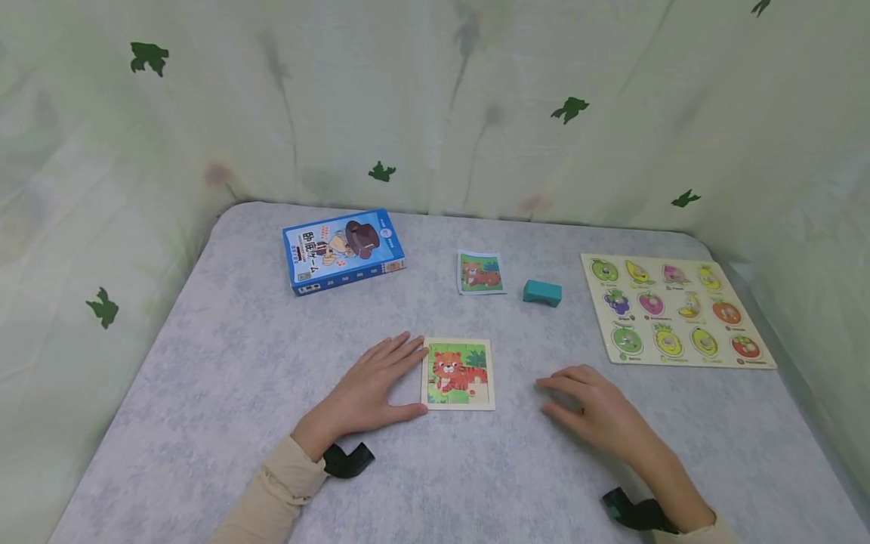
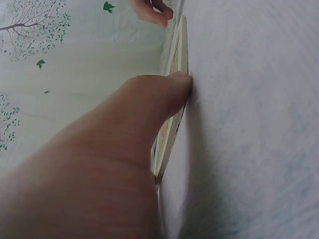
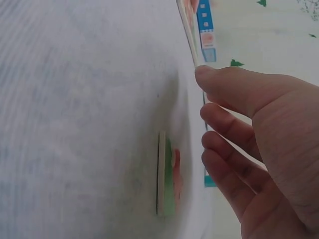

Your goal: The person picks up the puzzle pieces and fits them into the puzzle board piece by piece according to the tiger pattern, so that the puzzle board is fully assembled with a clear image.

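Observation:
A small square jigsaw puzzle (image 1: 459,374) with a red tiger and a pale wooden frame lies flat on the table. A patch of bare pale wood shows at its lower right. My left hand (image 1: 370,389) touches the frame's left edge with outstretched fingers and thumb. In the left wrist view that thumb (image 2: 174,89) presses on the frame's side. To the right of the puzzle, my right hand (image 1: 594,412) hovers above the table, fingers loosely bent, holding nothing. A green and red puzzle piece (image 3: 167,174) lies near it in the right wrist view; in the head view the hand hides it.
Behind the puzzle lie a tiger picture card (image 1: 481,273) and a teal block (image 1: 542,292). A blue game box (image 1: 343,251) lies at the back left. On the right is a wooden fruit board (image 1: 680,311). Fabric walls (image 1: 435,91) enclose the table.

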